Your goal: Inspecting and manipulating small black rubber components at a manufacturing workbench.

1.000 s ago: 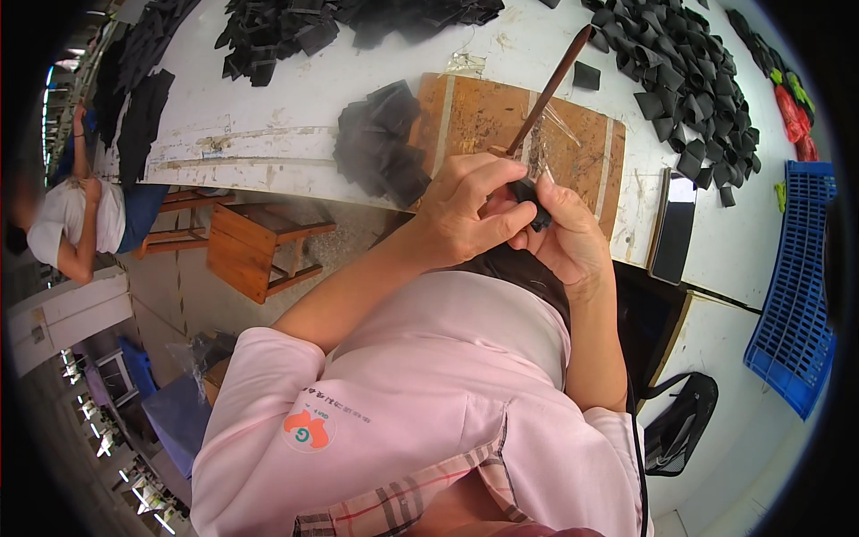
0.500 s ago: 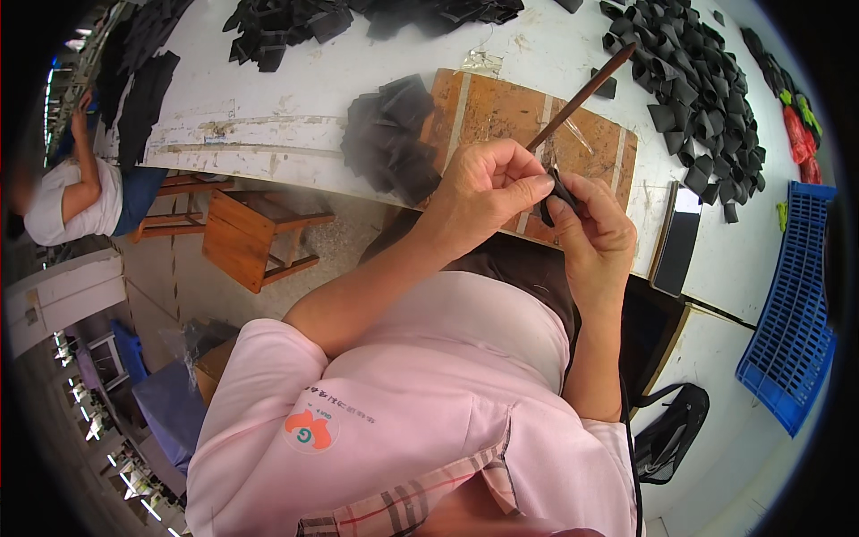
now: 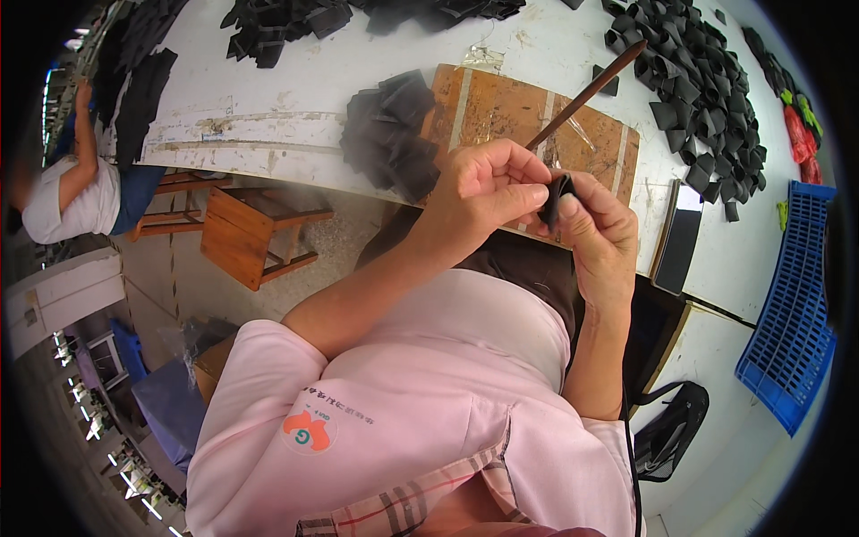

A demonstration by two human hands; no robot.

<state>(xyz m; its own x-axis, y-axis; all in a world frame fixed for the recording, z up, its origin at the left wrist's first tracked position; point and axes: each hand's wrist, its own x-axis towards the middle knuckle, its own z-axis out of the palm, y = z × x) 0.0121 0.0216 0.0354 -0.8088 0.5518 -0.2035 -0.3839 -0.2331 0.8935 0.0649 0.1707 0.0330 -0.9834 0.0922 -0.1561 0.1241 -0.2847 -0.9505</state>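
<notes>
My right hand pinches a small, dark, folded piece of material between thumb and fingers, over the near edge of a worn brown board. Close against it, my left hand is closed, its thumb and index fingertips meeting at the piece's left side. A slim brown stick slants up and right from my left fingers, its lower end hidden behind them. Left of the board lies a heap of flat black pieces.
A large pile of curled black pieces covers the table's right side. More black pieces lie at the far edge. A blue plastic crate stands at the right, a wooden stool at the left. Another person sits far left.
The dark piece has turned in my right fingers and shows more of its folded opening. The stick's far tip has shifted slightly right. The other person's arm has moved.
</notes>
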